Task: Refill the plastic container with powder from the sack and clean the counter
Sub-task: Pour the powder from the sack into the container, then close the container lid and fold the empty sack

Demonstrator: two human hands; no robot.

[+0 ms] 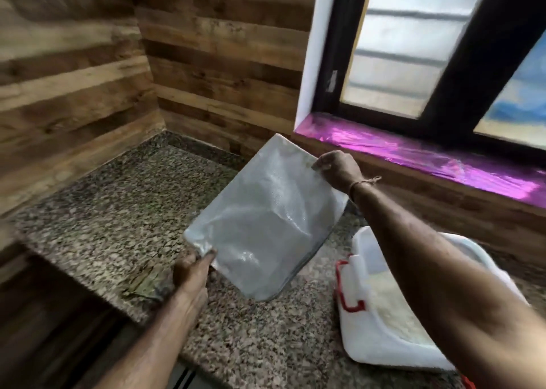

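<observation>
In the middle of the frame both hands hold a flat, whitish woven sack (263, 217) up in the air above the speckled stone counter (112, 220). The left hand (192, 273), at lower centre, is closed on the sack's lower left corner, thumb on the near face and the other fingers hidden behind it. The right hand (336, 168), higher and right of centre, pinches the sack's upper right edge between thumb and fingers; a thin thread bracelet (365, 182) circles that wrist. The sack hangs tilted, its lower corner just above the counter, and whether it touches cannot be told. At lower right, partly behind the right forearm, a white plastic container (372, 338) with a red clasp (350, 297) sits open on the counter, pale powder (393, 312) showing inside. A crumpled greenish scrap (147, 286) lies on the counter just left of the left hand. Wooden plank walls (74, 93) fill the upper left, and a dark-framed window (443, 64) with a purple sill (413, 152) fills the upper right.
</observation>
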